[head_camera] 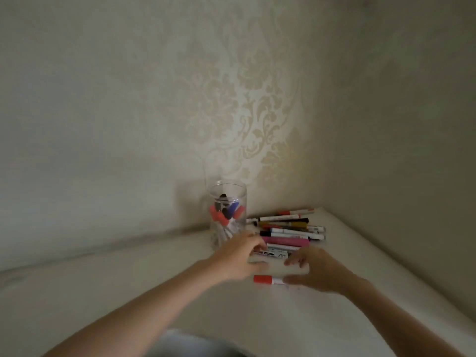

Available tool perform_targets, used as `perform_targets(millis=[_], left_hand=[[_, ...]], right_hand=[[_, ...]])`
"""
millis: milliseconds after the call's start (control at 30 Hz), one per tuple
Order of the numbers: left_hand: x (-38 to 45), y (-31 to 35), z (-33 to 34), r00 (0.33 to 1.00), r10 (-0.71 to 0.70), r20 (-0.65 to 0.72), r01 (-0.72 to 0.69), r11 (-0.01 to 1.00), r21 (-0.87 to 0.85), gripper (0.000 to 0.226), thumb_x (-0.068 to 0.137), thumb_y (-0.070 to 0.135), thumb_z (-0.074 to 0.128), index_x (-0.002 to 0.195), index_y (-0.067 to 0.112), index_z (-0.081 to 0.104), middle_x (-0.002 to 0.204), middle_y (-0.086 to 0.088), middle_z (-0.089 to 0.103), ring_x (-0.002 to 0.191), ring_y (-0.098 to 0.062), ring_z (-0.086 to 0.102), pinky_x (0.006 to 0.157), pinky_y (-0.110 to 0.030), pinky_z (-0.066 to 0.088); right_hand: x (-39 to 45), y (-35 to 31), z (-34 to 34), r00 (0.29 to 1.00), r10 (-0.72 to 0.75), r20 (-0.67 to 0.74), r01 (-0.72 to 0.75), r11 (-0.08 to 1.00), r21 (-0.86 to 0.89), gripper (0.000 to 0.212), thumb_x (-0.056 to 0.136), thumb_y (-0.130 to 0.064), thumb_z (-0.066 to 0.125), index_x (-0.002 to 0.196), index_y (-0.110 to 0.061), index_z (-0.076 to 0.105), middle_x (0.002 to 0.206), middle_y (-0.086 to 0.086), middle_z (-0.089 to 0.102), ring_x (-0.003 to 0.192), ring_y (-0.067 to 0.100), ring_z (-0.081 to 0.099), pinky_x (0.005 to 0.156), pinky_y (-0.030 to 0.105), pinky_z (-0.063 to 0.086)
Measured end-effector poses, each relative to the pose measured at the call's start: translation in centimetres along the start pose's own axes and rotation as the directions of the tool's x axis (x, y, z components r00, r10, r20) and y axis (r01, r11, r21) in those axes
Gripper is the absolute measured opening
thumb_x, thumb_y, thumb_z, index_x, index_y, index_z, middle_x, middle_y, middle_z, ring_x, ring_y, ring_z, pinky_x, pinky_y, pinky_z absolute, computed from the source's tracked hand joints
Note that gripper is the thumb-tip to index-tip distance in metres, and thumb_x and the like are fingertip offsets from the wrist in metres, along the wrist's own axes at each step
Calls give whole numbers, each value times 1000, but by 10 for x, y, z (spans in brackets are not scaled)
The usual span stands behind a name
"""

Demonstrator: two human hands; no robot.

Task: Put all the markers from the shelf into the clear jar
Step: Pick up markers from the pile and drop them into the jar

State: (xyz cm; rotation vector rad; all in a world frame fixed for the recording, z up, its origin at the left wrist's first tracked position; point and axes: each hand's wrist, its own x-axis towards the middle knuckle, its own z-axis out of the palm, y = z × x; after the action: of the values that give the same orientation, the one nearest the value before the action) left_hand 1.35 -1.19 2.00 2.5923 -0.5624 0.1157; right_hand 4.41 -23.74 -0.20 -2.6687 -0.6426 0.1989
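Shelf [128, 292] running into the wallpapered corner, jar [227, 215] standing upright near it, already holding several markers. Pile [291, 230] lying just right of jar. Left hand [239, 258] fingers curling on a marker at the pile's near edge, right hand [316, 271] spread loose, thumb touching red marker [266, 279]

This looks like a room in a home: cream damask-patterned wallpaper [247, 104] covers the walls meeting at a corner above a pale shelf [128, 292] holding loose markers [288, 233] and a clear jar [228, 215].
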Motion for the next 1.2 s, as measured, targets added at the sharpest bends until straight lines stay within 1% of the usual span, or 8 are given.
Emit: perform_targets(millis=[233,333,433,633,767,900,1100,1200], left_hand=[[17,-8,62,982,-180,62,189,961,-202,26,82,32,76,105,20,70,102,4,69,87,-7,62,79,-21,53],[26,-5,42,910,-415,-19,295,679,-672,18,81,12,77,98,8,72,79,1,67,68,-7,59,57,-11,47],[34,0,16,841,-539,-36,276,486,-829,23,78,8,79,97,0,69,70,-1,67,60,-12,57,50,-18,44],[34,5,-31,812,-495,-308,92,631,-770,13,78,6,79,83,13,69,75,-1,69,68,-15,63,67,-30,53],[29,18,-76,844,-354,-403,-43,703,-710,10,81,4,74,83,13,68,73,-1,68,64,-18,64,53,-26,50],[35,2,-136,697,-386,-604,-164,735,-658,14,80,5,76,81,18,70,83,2,69,80,-14,69,81,-32,58],[37,-39,-143,681,-384,-623,80,885,-459,12,77,10,79,86,10,73,84,1,71,71,-11,65,65,-2,43],[42,-50,-125,729,-415,-544,184,885,-428,19,77,11,79,95,11,74,88,-4,74,77,-13,67,72,-12,46]], right_hand=[[-9,32,36,968,-20,-249,28,999,31,21,87,-45,60,101,-31,68,96,-16,54,91,7,52,83,22,46],[3,30,28,941,24,-338,41,982,186,23,85,-38,66,105,-27,70,95,-16,58,85,3,54,72,10,41],[21,30,23,939,-20,-343,87,979,182,42,74,-44,75,115,-38,64,109,-17,64,95,5,60,82,21,50],[43,30,39,951,26,-307,-89,977,-194,37,90,-45,54,126,-36,55,133,-8,53,125,17,46,99,32,36],[48,27,31,974,47,-220,-127,921,-368,32,97,-41,40,122,-24,50,133,-1,50,126,20,44,100,35,34],[43,27,29,992,-38,-117,-27,861,-508,33,97,-20,43,129,-18,46,134,7,50,120,26,52,98,40,43],[34,11,-1,985,-44,-166,0,967,-256,29,98,-22,43,124,-25,54,128,1,56,107,19,60,90,28,48],[41,-17,-71,933,-75,-351,32,992,-125,23,95,-13,51,112,-15,66,100,2,65,93,22,62,79,28,44]])
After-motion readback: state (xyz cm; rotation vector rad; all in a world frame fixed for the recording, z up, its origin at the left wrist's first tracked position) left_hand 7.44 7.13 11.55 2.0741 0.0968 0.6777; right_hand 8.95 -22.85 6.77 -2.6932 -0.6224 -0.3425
